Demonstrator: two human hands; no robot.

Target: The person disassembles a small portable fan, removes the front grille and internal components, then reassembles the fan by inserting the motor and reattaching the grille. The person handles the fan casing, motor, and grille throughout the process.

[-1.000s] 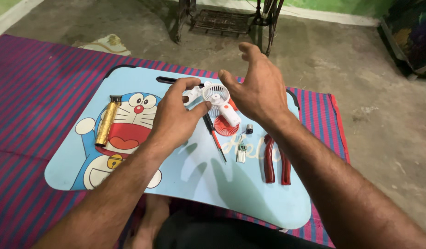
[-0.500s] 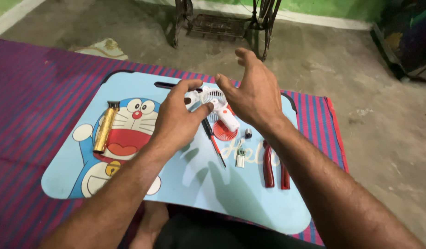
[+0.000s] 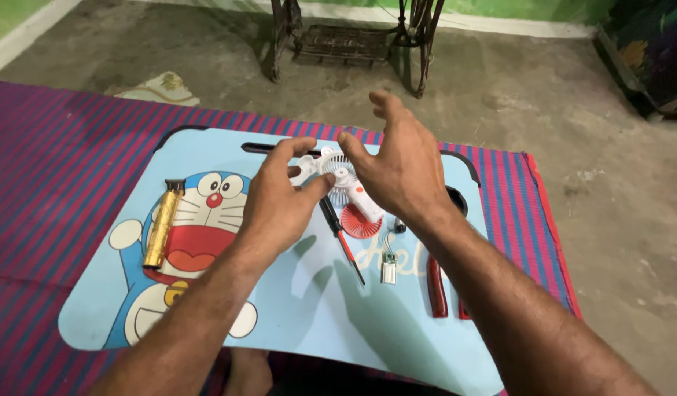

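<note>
Glossy white plastic fan (image 3: 351, 185)

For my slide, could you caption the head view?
Both hands, left and right, hover open over a small white fan on a blue lap table.

left hand (image 3: 276, 202): palm down, thumb and index curled toward each other, nothing gripped | right hand (image 3: 400, 172): raised, fingers spread loose and pointing away, thumb angled in toward the left (pretty relaxed looking) | both forearms bare, coming in from the bottom corners and converging mid-frame
</note>
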